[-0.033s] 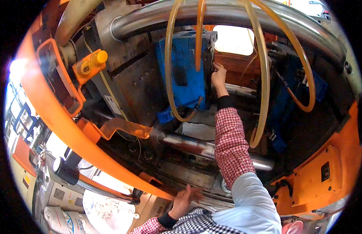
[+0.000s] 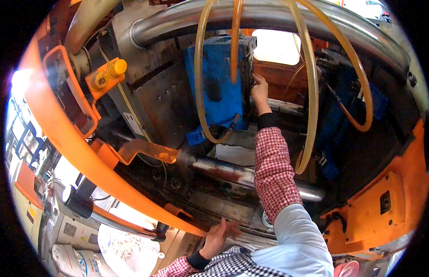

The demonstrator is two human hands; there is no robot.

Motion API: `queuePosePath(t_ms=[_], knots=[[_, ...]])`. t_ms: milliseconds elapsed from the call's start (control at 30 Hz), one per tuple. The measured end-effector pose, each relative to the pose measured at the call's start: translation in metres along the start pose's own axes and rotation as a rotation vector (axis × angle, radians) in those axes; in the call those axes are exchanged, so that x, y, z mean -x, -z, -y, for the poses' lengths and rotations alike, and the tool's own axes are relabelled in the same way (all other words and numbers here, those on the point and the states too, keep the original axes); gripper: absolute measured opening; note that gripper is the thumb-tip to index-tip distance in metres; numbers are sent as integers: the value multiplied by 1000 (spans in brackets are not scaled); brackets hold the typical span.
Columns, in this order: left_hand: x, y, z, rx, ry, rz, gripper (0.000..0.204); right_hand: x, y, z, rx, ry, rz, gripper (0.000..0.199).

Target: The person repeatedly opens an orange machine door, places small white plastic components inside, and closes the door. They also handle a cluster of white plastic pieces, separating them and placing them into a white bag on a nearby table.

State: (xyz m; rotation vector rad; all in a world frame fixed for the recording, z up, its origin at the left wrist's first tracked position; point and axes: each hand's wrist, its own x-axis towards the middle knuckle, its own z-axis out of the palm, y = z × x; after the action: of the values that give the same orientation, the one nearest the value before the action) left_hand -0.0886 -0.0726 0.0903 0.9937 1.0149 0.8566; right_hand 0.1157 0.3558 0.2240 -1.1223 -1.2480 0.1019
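My right arm reaches into a moulding machine, and my right hand [image 2: 259, 93] is at the dark inner face of a blue mould half [image 2: 219, 87]. Its fingers are bent together against that face; whatever they grip is hidden. My left hand [image 2: 216, 242] is low in front of me, beside the lower end of an orange door frame [image 2: 131, 184]. Its fingers are apart and hold nothing. Facing the first mould half, across a gap, stands a second blue mould half [image 2: 337, 115], mostly in shadow.
Yellowish hoses [image 2: 311, 92] hang in loops around my right arm. A thick steel bar [image 2: 186, 23] crosses above, and a lower steel bar [image 2: 223, 171] runs beneath. An orange bracket [image 2: 149, 151] juts in at left. A white container [image 2: 126, 258] with small pale pieces stands lower left.
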Motion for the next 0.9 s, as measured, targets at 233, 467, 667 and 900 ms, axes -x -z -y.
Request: queuePosePath(t_ms=[233,467,667,900], knots=[[-2,0,11,105,26,-18,60,19,7,-28,139,-123,83,45],[-1,-6,8,66,35,-13,62,25,1,-42,304,57,148,40],[5,-9,-8,-62,31,-5,63,39,9,-37,216,-81,172,43],[5,-9,-6,-147,-32,6,60,40,-2,-87,322,-106,297,44]])
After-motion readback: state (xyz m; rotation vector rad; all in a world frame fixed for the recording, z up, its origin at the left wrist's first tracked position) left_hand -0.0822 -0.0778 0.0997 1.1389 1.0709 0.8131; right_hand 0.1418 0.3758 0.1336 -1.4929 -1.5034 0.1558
